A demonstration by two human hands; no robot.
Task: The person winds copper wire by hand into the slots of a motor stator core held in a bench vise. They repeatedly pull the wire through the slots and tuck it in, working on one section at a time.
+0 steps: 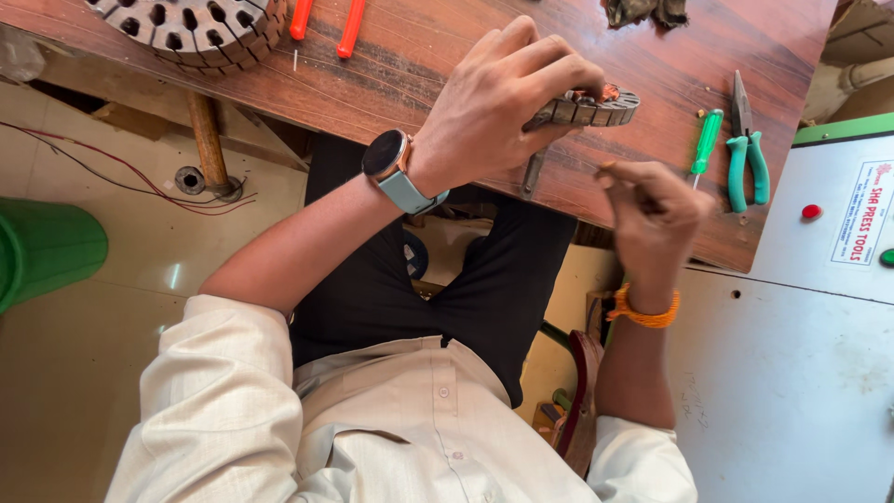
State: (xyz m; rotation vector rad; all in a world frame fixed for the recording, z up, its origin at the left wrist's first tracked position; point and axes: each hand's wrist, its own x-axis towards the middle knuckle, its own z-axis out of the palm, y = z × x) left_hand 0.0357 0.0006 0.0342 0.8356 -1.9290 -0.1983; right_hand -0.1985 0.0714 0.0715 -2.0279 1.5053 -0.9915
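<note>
My left hand (pixel 507 98), with a watch on its wrist, grips a small round metal stator core (pixel 596 107) that rests on the brown wooden table (pixel 410 65). Reddish copper wire shows at the core's top edge. My right hand (pixel 656 214) hovers just below and right of the core, over the table's near edge, with fingers pinched together; what it pinches is too small and blurred to tell. An orange thread band circles the right wrist.
A larger slotted stator core (pixel 191 28) lies at the table's far left. Two orange-handled tools (pixel 326 23) lie beside it. A green screwdriver (pixel 706 142) and green-handled pliers (pixel 747 149) lie at right. A white machine cabinet (pixel 801 307) stands right. A green bin (pixel 42 247) stands on the floor.
</note>
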